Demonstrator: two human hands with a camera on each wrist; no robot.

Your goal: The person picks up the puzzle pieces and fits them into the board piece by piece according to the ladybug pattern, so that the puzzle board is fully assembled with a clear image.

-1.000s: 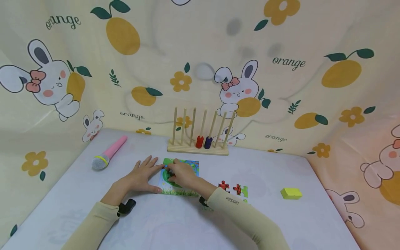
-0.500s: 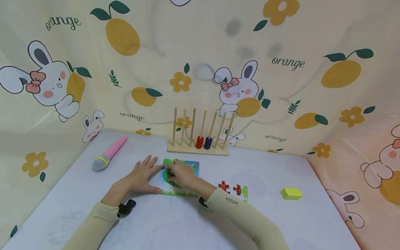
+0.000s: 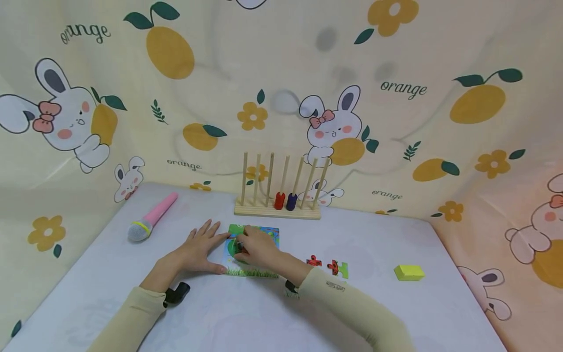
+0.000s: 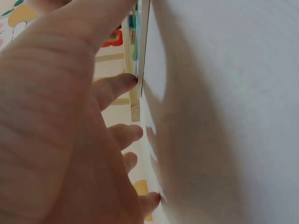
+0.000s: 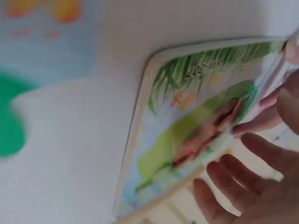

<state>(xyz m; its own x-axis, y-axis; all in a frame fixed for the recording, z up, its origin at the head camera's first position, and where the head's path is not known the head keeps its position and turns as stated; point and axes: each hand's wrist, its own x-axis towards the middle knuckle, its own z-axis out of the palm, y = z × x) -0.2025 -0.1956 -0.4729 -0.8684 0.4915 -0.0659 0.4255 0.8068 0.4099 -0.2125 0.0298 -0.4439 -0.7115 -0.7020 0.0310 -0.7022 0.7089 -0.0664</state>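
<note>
In the head view a jigsaw puzzle board (image 3: 250, 272) lies flat on the table, printed with grass, blue sky and a green leaf. My left hand (image 3: 198, 252) is spread on the table at its left side, with thumb and index fingertip right at its edge. My right hand (image 3: 259, 248) reaches over the middle of the board, thumb and fingers apart above a dark red patch inside the leaf. In the right wrist view the board (image 5: 187, 70) appears tilted, with a blurred red-brown shape on the leaf. My right fingers (image 5: 236, 175) are loosely extended beside it.
Red-and-black puzzle pieces (image 3: 337, 268) lie right of the board, and another piece (image 3: 292, 291) is partly under my right wrist. Behind stands a wooden peg rack (image 3: 277, 210) with red and blue beads. A pink microphone (image 3: 154, 217) lies left, a yellow block (image 3: 409, 273) right.
My right thumb and fingers have shifted slightly on the board, and more dark red shows between them. The right forearm has moved a little to the right. The left hand stays in place.
</note>
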